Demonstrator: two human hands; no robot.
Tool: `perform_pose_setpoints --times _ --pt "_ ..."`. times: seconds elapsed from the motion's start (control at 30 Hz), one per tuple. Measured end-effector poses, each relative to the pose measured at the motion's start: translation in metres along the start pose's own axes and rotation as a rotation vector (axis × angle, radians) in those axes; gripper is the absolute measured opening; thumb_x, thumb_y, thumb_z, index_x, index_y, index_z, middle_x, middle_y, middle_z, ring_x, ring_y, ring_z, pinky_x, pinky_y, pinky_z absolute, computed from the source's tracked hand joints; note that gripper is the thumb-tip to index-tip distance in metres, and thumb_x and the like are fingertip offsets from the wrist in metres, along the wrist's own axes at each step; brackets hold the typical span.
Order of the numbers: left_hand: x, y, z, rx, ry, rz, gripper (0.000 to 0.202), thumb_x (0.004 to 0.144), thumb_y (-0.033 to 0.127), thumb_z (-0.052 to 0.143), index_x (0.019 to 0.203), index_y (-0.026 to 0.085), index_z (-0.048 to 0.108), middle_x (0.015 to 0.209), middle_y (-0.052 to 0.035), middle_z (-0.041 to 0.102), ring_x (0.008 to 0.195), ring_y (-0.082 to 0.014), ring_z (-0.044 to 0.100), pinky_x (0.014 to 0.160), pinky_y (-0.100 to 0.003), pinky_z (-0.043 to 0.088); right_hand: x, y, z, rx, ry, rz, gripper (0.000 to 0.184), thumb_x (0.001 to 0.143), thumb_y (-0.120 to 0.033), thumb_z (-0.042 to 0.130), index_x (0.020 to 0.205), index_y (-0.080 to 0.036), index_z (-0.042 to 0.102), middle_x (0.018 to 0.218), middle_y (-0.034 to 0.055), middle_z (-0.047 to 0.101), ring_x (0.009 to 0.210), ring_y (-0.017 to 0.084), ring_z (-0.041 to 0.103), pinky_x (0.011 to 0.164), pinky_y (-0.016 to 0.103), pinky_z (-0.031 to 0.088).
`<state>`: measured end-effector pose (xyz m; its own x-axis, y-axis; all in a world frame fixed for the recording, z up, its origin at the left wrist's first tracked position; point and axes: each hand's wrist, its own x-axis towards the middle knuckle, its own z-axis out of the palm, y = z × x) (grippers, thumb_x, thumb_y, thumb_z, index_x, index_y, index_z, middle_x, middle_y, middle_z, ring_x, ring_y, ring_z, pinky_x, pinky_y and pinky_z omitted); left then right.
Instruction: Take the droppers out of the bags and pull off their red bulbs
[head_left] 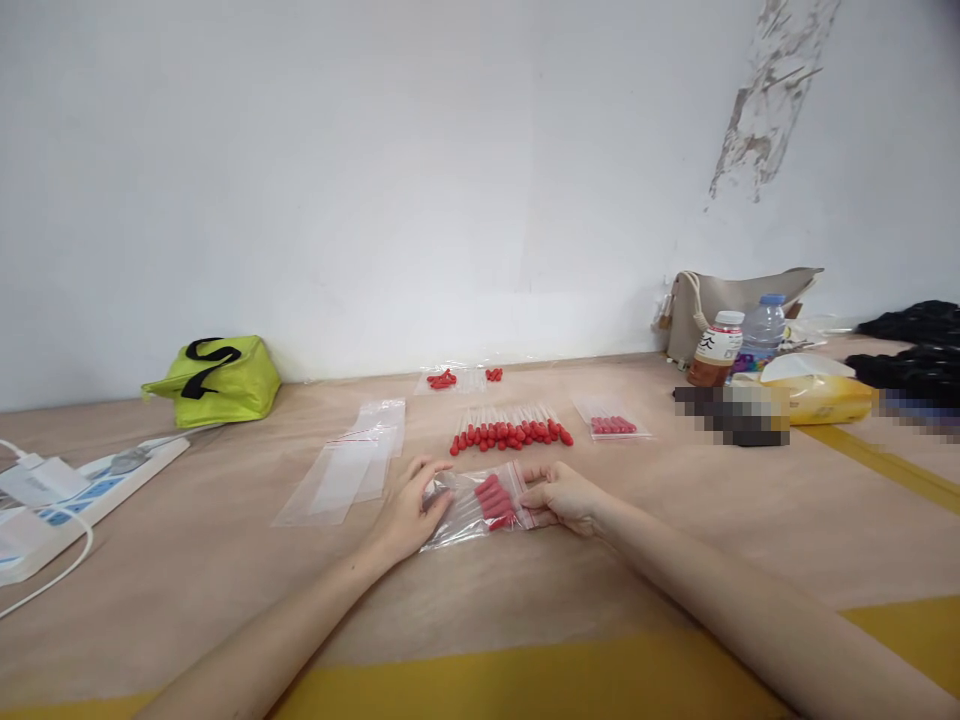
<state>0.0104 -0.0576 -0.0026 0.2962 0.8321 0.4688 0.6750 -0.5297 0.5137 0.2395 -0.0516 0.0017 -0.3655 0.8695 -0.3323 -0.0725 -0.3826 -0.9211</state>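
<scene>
A clear zip bag lies flat in front of me, with several red-tipped sticks inside, their red ends toward the right. My right hand pinches the bag's right end, by the red zip line. At the other end, my left hand curves its thumb and fingers around the bag. Just beyond my hands, a row of loose red-tipped sticks points its red ends toward me. Flat zip bags overlap to the left of the row. A filled zip bag rests to the right of it.
Small groups of red pieces lie near the wall. On the left are a lime-green bag and a power strip with cables. A drink bottle, a clear bottle, a beige bag and a yellow packet stand right.
</scene>
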Motion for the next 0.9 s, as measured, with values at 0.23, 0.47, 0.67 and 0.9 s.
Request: perform_pose_setpoints --times 0.23,0.47,0.67,0.9 --pt "0.018 0.033 0.008 0.114 -0.217 0.342 0.020 0.086 0.024 0.040 0.093 0.019 0.058 0.090 -0.0050 0.056 0.084 -0.0150 0.052 0.077 -0.029 0.043 0.006 0.003 -0.001 0.041 0.157 0.014 0.051 0.058 -0.001 0.066 0.100 -0.012 0.039 0.055 -0.0033 0.059 0.050 0.015 0.061 0.049 0.030 0.054" --pt "0.041 0.035 0.030 0.295 -0.235 0.659 0.024 0.086 0.021 0.041 0.101 0.022 0.059 0.106 -0.0070 0.054 0.095 -0.0174 0.050 0.081 -0.033 0.042 0.005 0.006 0.001 0.047 0.126 -0.021 0.065 0.041 -0.010 0.080 0.086 -0.018 0.034 0.054 -0.0063 0.057 0.050 0.015 0.060 0.046 0.029 0.053" --pt "0.044 0.026 0.031 0.270 -0.099 0.865 0.018 0.085 0.019 0.045 0.090 0.018 0.062 0.098 -0.0060 0.062 0.089 -0.0154 0.054 0.076 -0.029 0.045 0.004 0.007 0.003 -0.011 0.103 -0.072 0.065 0.034 -0.018 0.082 0.074 -0.021 0.031 0.048 -0.0080 0.055 0.045 0.014 0.058 0.043 0.026 0.050" --pt "0.044 0.026 0.035 0.144 -0.174 0.804 0.021 0.086 0.017 0.041 0.080 0.016 0.061 0.089 -0.0056 0.062 0.086 -0.0143 0.052 0.075 -0.027 0.044 0.003 0.013 0.000 -0.076 -0.008 -0.190 0.053 0.038 -0.028 0.081 0.064 -0.019 0.035 0.043 -0.0078 0.053 0.042 0.011 0.055 0.043 0.022 0.046"
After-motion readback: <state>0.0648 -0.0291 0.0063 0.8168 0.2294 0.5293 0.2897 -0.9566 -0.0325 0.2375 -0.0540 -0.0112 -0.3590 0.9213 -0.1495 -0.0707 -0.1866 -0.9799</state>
